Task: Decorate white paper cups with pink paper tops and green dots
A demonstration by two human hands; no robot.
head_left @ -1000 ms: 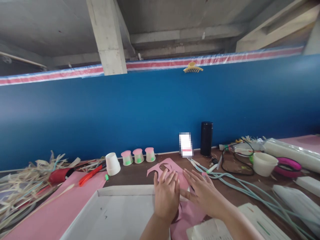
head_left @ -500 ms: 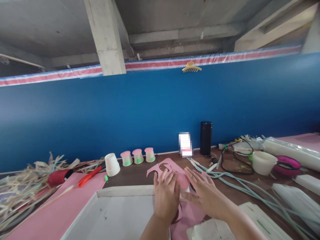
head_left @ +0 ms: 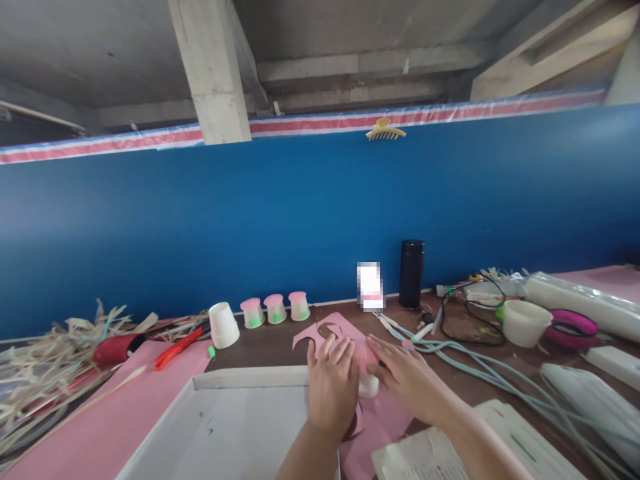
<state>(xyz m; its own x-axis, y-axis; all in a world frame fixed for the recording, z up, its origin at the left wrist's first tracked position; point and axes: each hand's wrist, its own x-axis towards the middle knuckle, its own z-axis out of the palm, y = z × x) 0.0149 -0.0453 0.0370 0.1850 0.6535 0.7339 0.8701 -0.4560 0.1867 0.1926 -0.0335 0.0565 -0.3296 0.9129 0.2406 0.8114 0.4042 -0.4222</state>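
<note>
My left hand (head_left: 333, 377) lies flat with its fingers outstretched over cut pink paper (head_left: 320, 331). Facing it, my right hand (head_left: 403, 370) rests with extended fingers against a small white paper cup (head_left: 369, 385) that has a pink top. The cup stands between my hands, partly hidden by them; whether the left fingers touch it I cannot tell. Further back, three small cups (head_left: 275, 311) with pink tops and green patches stand in a row. To their left is a plain white cup (head_left: 223, 325), upside down, with a small green piece (head_left: 212, 351) beside it.
A shallow white tray (head_left: 250, 377) lies at front left. Beside it are pink sheets (head_left: 125, 400), red-handled pliers (head_left: 179, 349) and tangled strips (head_left: 45, 360). A black bottle (head_left: 411, 273) stands by the blue partition (head_left: 300, 220). Pale cords (head_left: 480, 367) and a white tub (head_left: 527, 323) are right.
My right thumb, earlier stretched across toward my left hand in front of the cup, has drawn back, showing more of the cup's side. The left hand stays almost in place.
</note>
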